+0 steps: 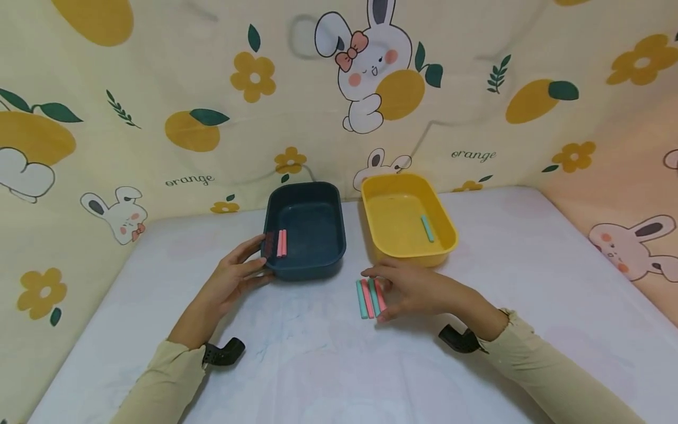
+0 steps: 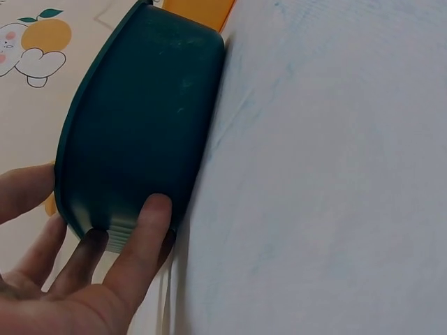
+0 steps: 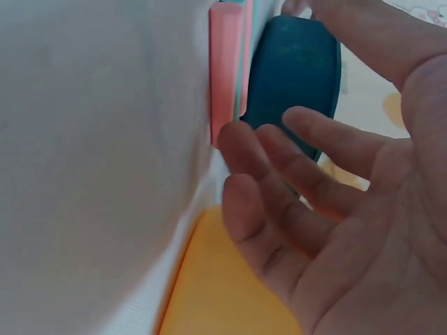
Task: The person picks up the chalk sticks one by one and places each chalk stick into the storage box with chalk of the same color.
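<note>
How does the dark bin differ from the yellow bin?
Colour: the dark bin is deep blue-green, the yellow bin bright yellow.
Contents: the dark bin holds pink sticks, the yellow bin a single green stick.
Both are open-topped, with rounded corners, on the white cloth.

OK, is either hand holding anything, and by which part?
The left hand holds the dark blue bin at its near-left corner. The right hand is at the row of sticks; whether it grips one can't be told.
</note>
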`<action>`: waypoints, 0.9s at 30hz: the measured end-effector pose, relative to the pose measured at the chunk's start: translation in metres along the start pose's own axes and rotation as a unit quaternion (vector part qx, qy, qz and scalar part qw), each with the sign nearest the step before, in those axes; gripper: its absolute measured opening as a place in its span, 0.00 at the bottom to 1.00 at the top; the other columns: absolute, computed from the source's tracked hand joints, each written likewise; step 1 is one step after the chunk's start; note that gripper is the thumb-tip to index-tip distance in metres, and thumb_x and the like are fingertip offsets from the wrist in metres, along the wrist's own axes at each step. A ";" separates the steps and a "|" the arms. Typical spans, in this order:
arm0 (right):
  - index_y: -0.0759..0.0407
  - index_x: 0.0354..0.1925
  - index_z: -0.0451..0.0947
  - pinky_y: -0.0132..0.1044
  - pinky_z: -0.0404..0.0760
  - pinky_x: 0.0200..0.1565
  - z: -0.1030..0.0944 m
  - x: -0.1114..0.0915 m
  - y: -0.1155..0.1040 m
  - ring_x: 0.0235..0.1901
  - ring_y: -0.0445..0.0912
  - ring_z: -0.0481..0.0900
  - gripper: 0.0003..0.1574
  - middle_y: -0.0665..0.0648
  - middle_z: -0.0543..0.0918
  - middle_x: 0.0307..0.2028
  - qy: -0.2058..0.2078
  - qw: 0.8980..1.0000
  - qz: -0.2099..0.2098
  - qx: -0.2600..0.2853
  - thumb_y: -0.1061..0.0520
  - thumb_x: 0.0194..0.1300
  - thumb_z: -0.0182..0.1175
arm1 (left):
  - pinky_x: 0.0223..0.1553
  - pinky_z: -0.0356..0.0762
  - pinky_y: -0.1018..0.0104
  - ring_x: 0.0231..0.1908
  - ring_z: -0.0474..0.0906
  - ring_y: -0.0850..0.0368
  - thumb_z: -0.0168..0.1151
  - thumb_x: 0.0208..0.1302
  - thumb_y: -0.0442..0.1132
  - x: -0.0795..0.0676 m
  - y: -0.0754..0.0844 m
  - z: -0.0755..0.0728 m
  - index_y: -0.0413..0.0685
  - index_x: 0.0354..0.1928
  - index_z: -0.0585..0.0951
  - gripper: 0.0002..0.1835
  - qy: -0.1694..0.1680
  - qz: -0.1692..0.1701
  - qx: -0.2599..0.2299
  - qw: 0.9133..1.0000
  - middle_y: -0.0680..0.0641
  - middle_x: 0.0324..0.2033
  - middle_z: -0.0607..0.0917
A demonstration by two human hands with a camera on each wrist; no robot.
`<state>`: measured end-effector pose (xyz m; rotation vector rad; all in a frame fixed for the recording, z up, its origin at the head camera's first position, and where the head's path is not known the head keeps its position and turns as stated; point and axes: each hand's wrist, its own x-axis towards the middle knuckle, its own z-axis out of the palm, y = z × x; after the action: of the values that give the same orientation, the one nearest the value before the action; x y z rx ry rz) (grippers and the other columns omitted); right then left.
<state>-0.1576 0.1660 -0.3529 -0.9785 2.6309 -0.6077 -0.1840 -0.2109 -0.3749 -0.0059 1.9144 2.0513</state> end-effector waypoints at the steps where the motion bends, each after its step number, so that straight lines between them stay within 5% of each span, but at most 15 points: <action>1: 0.53 0.68 0.70 0.37 0.79 0.51 0.001 -0.001 0.000 0.45 0.42 0.75 0.53 0.50 0.76 0.54 -0.002 1.000 0.004 -0.004 0.35 0.49 0.76 | 0.64 0.75 0.51 0.54 0.76 0.55 0.55 0.73 0.34 0.000 0.000 0.000 0.53 0.78 0.56 0.35 -0.001 0.000 -0.002 1.000 0.43 0.78 0.52; 12: 0.53 0.68 0.69 0.43 0.78 0.57 0.003 0.000 -0.001 0.49 0.44 0.74 0.57 0.52 0.72 0.60 -0.031 0.995 0.098 -0.009 0.35 0.45 0.78 | 0.62 0.76 0.52 0.56 0.77 0.55 0.56 0.72 0.34 0.001 0.001 0.002 0.55 0.77 0.58 0.35 0.006 -0.004 -0.011 1.000 0.45 0.78 0.52; 18: 0.55 0.68 0.69 0.45 0.78 0.60 0.006 0.003 -0.001 0.52 0.45 0.74 0.56 0.55 0.71 0.64 -0.034 0.993 0.113 -0.020 0.36 0.47 0.77 | 0.64 0.73 0.50 0.56 0.76 0.55 0.55 0.73 0.33 -0.001 0.002 0.001 0.53 0.78 0.57 0.35 0.010 -0.001 -0.007 1.000 0.45 0.78 0.53; 27: 0.55 0.64 0.73 0.40 0.78 0.54 0.010 0.006 -0.002 0.46 0.44 0.72 0.52 0.51 0.74 0.54 -0.020 0.990 0.133 -0.027 0.39 0.45 0.79 | 0.63 0.75 0.52 0.58 0.75 0.54 0.55 0.73 0.33 -0.001 0.000 0.001 0.53 0.78 0.56 0.35 0.005 0.003 -0.007 1.000 0.44 0.78 0.53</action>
<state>-0.1569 0.1576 -0.3614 -0.6284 2.6904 -0.4502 -0.1834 -0.2099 -0.3743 -0.0151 1.9084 2.0718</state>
